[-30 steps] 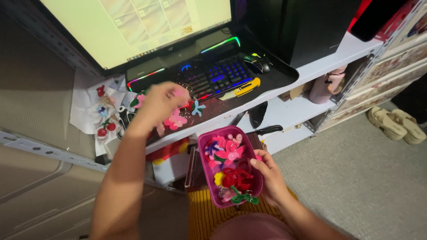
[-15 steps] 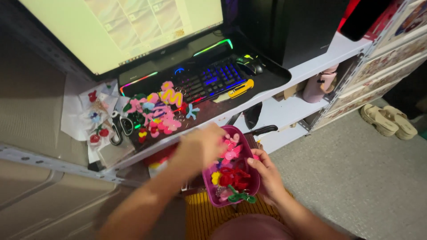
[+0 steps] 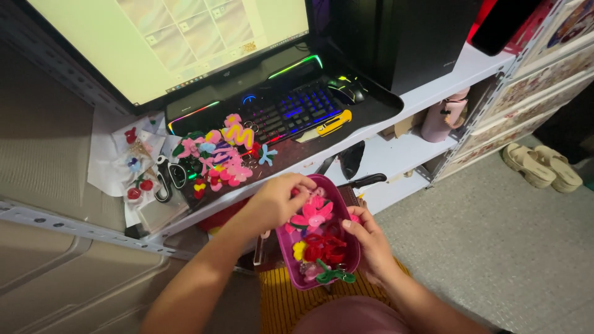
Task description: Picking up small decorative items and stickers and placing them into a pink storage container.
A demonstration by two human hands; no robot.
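The magenta plastic tub (image 3: 291,260), heaped with pink, red and yellow flower clips (image 3: 318,238), is cupped at three o'clock by the right hand (image 3: 370,238), fingers curled; the left hand (image 3: 278,199) fingers pinch a clip at its eleven o'clock rim.

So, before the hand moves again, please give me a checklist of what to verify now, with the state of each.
1. Right hand steadies the purple tray: ok, it grips the tray's right rim.
2. Left hand is over the tray: ok, at its top end.
3. Left fingers hold a piece: cannot tell, they are curled and hide it.
4. Tray has room: not ok, pink flower and red pieces fill it.
5. Shelf pile is away from the edge: ok.
6. Scissors are apart from both hands: ok.
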